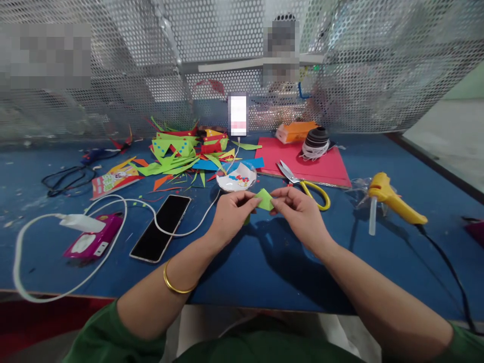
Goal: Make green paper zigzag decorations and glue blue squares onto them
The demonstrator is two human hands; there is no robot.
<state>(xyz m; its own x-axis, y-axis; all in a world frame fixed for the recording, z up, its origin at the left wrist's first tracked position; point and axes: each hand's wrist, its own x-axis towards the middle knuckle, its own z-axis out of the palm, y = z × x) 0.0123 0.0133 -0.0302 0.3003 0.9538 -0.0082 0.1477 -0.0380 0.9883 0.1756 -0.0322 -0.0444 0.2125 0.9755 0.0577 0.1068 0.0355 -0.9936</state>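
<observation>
Between my two hands is a small piece of green paper (264, 199), raised above the blue table and coming to a point at the top. My left hand (235, 210) pinches its left edge, with a gold bangle round that wrist. The right edge is pinched by my right hand (298, 214). A bit of green also shows below my left fingers. Just beyond my hands sits a white bowl (223, 182) with small red and blue pieces in it. Scissors (308, 187) with yellow handles lie open beyond my right hand.
A yellow glue gun (395, 197) lies at right, its cord running forward. Red sheets (270, 156) carry a dark spool (316, 142). Green paper scraps (172, 164) pile up at back left. A black phone (162, 229), white cable and purple power socket (94, 237) are at left.
</observation>
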